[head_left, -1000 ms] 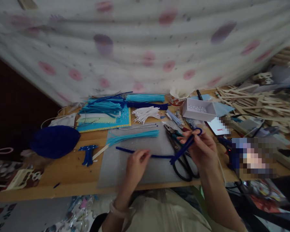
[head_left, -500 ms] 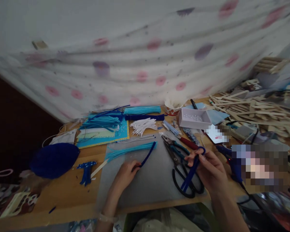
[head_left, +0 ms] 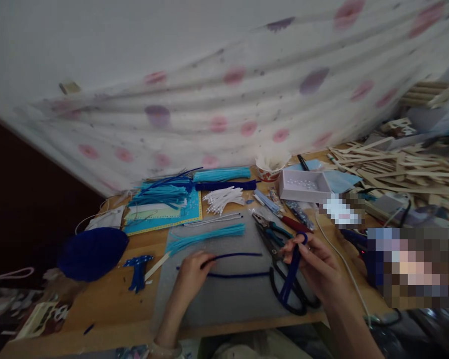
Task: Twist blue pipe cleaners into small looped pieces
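My left hand (head_left: 193, 273) is closed, its fingertips pinching a dark blue pipe cleaner (head_left: 235, 255) that points right above the grey mat (head_left: 224, 299). A second dark blue pipe cleaner (head_left: 239, 275) lies lengthwise just below, passing behind the left fingers. My right hand (head_left: 318, 259) is closed around a looped dark blue pipe-cleaner piece (head_left: 292, 274); its round loop shows over the fingers and its strands hang downward. Beneath that piece rest black-handled scissors (head_left: 275, 279), beside pliers (head_left: 271, 228). Light blue pipe cleaners (head_left: 209, 237) lie across the mat's upper part.
A dark blue fuzzy oval (head_left: 93, 253) and a small blue pipe-cleaner shape (head_left: 138, 271) are at left. Behind sit white stems (head_left: 223, 199), a paper cup (head_left: 271, 168) and a white box of beads (head_left: 305, 185). Wooden sticks (head_left: 400, 167) pile up at right.
The pipe cleaner in my left hand has swung from slanting upward to nearly level. A second dark blue one now shows on the mat. My right hand keeps its looped piece.
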Demonstrator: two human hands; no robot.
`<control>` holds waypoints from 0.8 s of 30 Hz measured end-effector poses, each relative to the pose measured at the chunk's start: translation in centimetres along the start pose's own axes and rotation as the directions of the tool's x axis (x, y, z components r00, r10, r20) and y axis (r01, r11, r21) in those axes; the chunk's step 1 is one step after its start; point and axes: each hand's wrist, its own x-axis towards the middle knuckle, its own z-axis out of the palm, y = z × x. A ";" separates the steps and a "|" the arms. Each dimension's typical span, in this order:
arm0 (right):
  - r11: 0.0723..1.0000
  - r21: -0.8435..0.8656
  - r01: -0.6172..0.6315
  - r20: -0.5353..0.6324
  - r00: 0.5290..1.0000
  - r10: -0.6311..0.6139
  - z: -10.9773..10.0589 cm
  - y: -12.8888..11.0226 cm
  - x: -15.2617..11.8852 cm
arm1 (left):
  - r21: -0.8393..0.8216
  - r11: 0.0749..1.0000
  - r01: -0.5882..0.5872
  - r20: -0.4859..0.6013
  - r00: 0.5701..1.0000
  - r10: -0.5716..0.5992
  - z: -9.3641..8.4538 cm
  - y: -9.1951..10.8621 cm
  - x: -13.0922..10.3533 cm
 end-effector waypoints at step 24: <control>0.996 0.068 0.056 -0.002 0.998 -0.056 3.3 1.3 0.8 | -0.690 0.586 0.425 0.295 0.905 -0.308 3.1 9.5 -2.5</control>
